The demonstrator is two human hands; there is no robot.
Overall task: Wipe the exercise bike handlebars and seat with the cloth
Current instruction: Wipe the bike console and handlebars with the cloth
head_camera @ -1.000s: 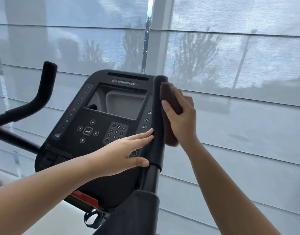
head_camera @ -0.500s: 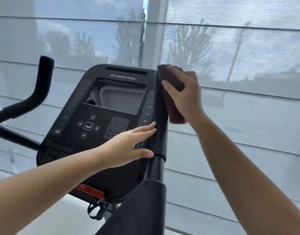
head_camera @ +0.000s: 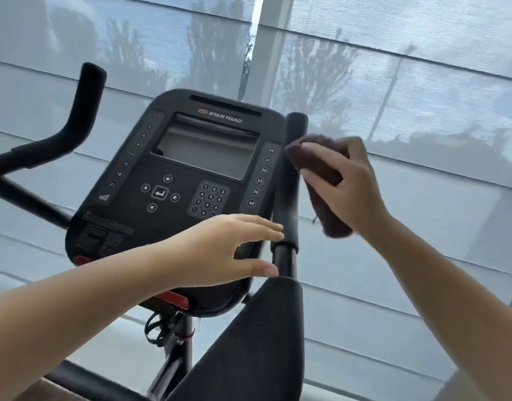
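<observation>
The bike's right handlebar [head_camera: 289,180] is a black padded upright bar just right of the console. My right hand [head_camera: 350,186] grips a dark maroon cloth [head_camera: 321,180] and presses it against the bar's right side, below the bare tip. My left hand [head_camera: 223,250] is open, fingers spread, its fingertips touching the lower part of the same bar. The left handlebar [head_camera: 78,111] curves up at the far left, untouched. A dark padded part [head_camera: 249,342] fills the lower middle. The seat is not in view.
The black Star Trac console [head_camera: 185,175] with screen and keypad sits between the two handlebars. Behind the bike hang translucent window blinds [head_camera: 393,82] with trees dimly visible through them. A red tab [head_camera: 174,298] shows under the console.
My right hand with the cloth has slid down from the handlebar's tip, leaving the tip bare. My left hand has loosened from the bar and opened. The view has shifted.
</observation>
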